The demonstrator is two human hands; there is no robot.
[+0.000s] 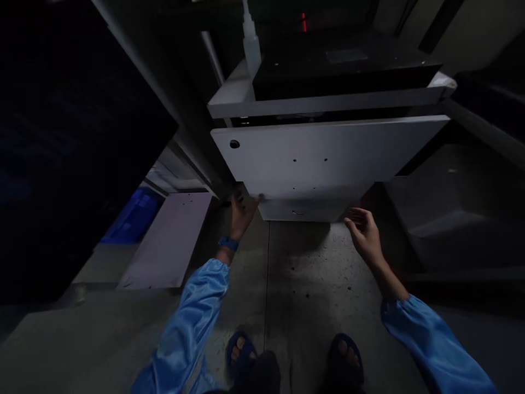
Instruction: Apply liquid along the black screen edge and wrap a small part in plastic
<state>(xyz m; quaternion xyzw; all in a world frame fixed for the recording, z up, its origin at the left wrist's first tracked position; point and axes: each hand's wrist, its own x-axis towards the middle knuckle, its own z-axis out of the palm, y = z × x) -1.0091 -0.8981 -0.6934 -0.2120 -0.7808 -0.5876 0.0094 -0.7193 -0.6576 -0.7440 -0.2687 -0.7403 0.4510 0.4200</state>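
Note:
A white drawer-like unit stands before me, with a wide upper panel (348, 150) that has a round dark hole and several small holes. Below it is a narrower lower front (279, 210) with a small handle (297, 213). My left hand (243, 218), with a blue band at the wrist, is at the lower front's left edge; its thumb reaches the panel and its fingers are spread at the side, partly in shadow. On the other side, my right hand (366, 235) hovers by the right edge, fingers loosely bent and apart from the thumb, with nothing visible in it.
A black-topped white unit (232, 109) rises behind the panel, with a clear bottle (251, 49) on its left corner. On the left lie a pale board (170, 241) and a blue bin (135, 216). A dark grey bin-like shape (447, 208) stands right. The floor (295, 306) is concrete.

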